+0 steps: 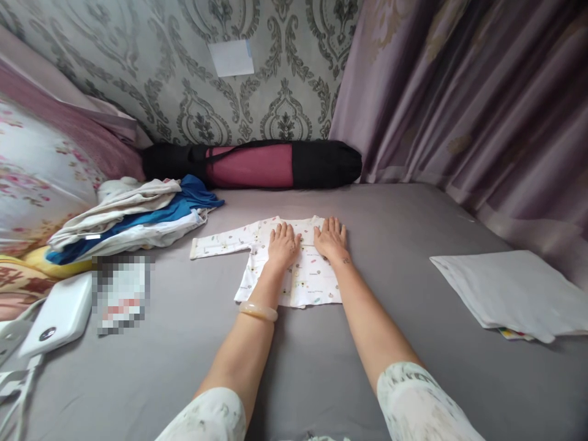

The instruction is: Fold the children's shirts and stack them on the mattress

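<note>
A small white long-sleeved shirt [303,282] with a scattered colored print lies spread on the grey bed sheet [197,355]. Its left sleeve [220,243] stretches out flat to the left; the right sleeve does not show. My left hand [283,245] rests palm down on the upper chest of the shirt, left of its middle, fingers pointing away from me. On the upper right part lies my right hand [331,239], also flat, its fingers reaching the shoulder edge. Neither hand grips the cloth.
Piled clothes [133,214] lie at the left, near a white power bank [59,315] with cables and a blurred packet [124,297]. Folded white cloth [509,291] is at the right. A black and red long bag [250,165] lies along the patterned wall, beside purple curtains [413,92].
</note>
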Demonstrator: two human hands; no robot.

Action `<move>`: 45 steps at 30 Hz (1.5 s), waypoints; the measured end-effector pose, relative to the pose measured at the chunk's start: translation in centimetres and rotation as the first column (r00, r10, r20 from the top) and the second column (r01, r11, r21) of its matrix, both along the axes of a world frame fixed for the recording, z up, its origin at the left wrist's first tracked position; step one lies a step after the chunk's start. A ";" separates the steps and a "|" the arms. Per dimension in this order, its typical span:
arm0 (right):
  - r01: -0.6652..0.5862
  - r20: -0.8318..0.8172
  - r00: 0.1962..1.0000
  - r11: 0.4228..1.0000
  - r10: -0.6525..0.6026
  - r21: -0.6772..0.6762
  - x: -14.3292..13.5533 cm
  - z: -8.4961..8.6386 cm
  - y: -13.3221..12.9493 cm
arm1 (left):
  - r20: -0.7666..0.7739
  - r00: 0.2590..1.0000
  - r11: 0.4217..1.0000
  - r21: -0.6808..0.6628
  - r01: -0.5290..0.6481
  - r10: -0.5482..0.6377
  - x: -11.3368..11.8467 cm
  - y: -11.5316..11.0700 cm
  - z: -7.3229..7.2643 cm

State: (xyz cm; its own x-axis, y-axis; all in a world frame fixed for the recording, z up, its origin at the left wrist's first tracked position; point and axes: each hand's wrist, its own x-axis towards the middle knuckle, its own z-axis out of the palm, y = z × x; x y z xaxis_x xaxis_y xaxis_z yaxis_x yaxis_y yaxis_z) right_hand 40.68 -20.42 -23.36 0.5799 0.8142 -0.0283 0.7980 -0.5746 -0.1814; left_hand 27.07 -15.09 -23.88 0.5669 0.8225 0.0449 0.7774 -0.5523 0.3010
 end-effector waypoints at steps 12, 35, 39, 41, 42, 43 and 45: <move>0.014 -0.014 1.000 1.000 -0.014 -0.015 0.1 0.4 0.0 | 0.027 1.000 0.997 -0.073 0.011 -0.009 -0.1 0.2 0.2; -0.383 -0.062 0.923 0.922 0.380 -0.052 -5.8 0.7 0.8 | 0.183 0.655 0.675 -0.069 -0.735 0.733 -14.4 5.1 4.0; -0.385 -0.073 0.922 0.919 0.380 -0.084 -5.6 0.7 1.0 | 0.203 0.504 0.531 -0.111 -0.840 0.840 -15.4 5.5 3.8; -0.382 -0.098 0.923 0.919 0.373 -0.101 -5.5 1.0 1.2 | 0.194 0.462 0.488 -0.118 -0.865 0.865 -15.9 5.8 3.6; -0.382 -0.115 0.922 0.917 0.369 -0.117 -5.4 1.3 1.3 | 0.189 0.451 0.477 -0.119 -0.871 0.872 -16.1 6.0 3.5; -0.380 -0.133 0.922 0.914 0.363 -0.139 -5.3 1.6 1.4 | 0.185 0.445 0.470 -0.119 -0.875 0.876 -16.3 6.2 3.4; -0.385 -0.133 0.921 0.909 0.366 -0.159 -5.3 2.4 1.8 | 0.177 0.436 0.460 -0.126 -0.879 0.882 -16.5 6.5 3.2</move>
